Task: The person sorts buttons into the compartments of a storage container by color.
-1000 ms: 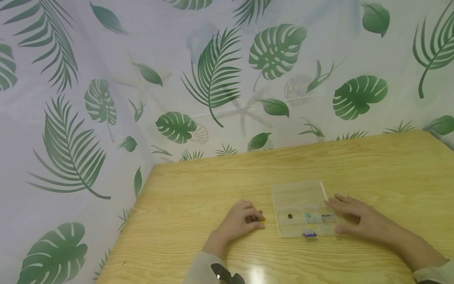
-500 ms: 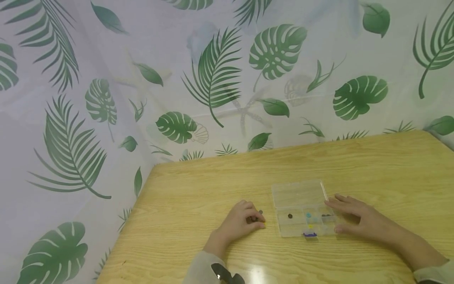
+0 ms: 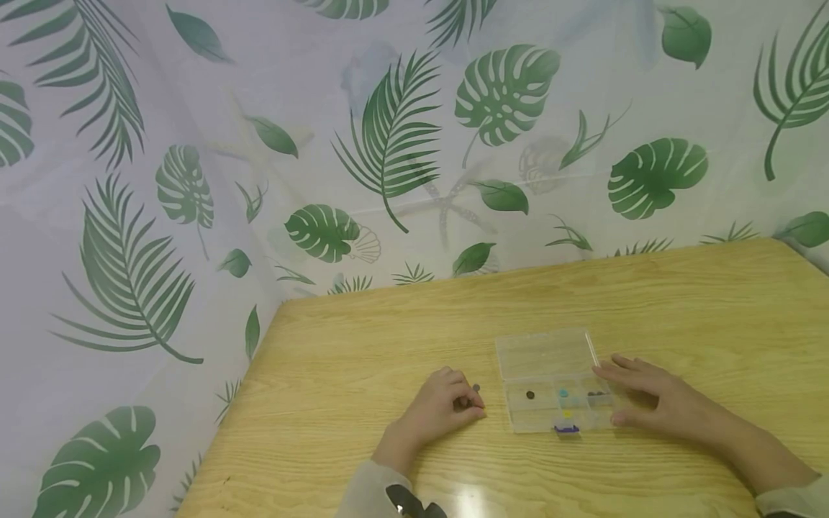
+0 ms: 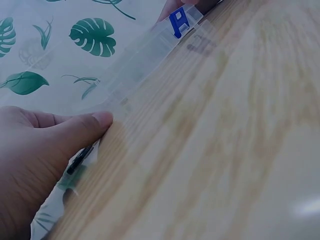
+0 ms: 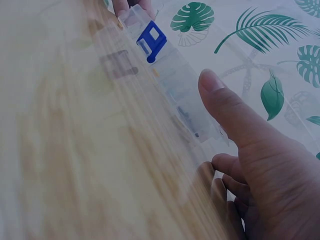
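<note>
A clear plastic compartment box (image 3: 532, 419) lies on the table with its lid (image 3: 547, 354) folded back and a blue latch (image 3: 566, 429) at the front. Left of it, my left hand (image 3: 435, 406) rests low on the table, thumb and forefinger together. A trace of a small yellow piece (image 3: 483, 409) shows at its fingertips, mostly hidden. Just beyond those fingers sits a small grey round piece (image 3: 476, 387). My right hand (image 3: 670, 403) is at the box's right side, fingers loosely extended and spread, fingertips at its edge. In the right wrist view its thumb (image 5: 220, 95) stands apart from the fingers.
Inside the box lie a dark round piece (image 3: 530, 395), a light blue piece (image 3: 563, 393), a yellow piece (image 3: 567, 414) and dark pieces (image 3: 594, 393). The wood-grain table (image 3: 363, 345) meets a leaf-printed cloth (image 3: 414, 244) at its back and left.
My left fingertips have closed slightly, and less of the yellow piece shows between them. The right hand and the box have stayed in place.
</note>
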A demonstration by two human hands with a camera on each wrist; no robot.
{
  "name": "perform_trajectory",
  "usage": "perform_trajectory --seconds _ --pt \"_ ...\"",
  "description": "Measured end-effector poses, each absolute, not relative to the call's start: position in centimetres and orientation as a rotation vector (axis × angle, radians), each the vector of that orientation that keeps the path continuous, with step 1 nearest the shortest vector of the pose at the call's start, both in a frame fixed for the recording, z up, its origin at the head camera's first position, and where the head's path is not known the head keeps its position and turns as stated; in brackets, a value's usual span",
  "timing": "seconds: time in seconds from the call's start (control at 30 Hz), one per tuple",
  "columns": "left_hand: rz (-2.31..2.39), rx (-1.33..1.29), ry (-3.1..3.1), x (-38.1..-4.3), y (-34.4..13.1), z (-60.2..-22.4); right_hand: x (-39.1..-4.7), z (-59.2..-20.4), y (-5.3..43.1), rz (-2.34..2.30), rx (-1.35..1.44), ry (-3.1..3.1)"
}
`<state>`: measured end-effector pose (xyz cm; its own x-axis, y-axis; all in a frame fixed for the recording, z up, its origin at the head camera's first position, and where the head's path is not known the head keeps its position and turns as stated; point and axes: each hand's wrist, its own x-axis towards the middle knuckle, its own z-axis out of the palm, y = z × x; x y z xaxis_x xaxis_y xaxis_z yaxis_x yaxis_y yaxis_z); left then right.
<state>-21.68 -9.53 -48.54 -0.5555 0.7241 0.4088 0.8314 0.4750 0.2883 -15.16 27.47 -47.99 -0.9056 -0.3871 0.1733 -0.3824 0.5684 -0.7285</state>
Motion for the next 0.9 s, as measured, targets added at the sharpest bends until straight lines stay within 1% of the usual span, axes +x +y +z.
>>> perform_trajectory --seconds 0.57,0.9 --pt "-0.695 -1.398 -2.347 -21.6 -9.1 -48.4 -15.1 -47.9 27.5 -1.300 -0.677 2.768" --pt "-0.713 -1.357 -2.259 -21.4 -8.5 -48.2 -15.1 -47.9 27.4 -1.317 -0.689 2.759"
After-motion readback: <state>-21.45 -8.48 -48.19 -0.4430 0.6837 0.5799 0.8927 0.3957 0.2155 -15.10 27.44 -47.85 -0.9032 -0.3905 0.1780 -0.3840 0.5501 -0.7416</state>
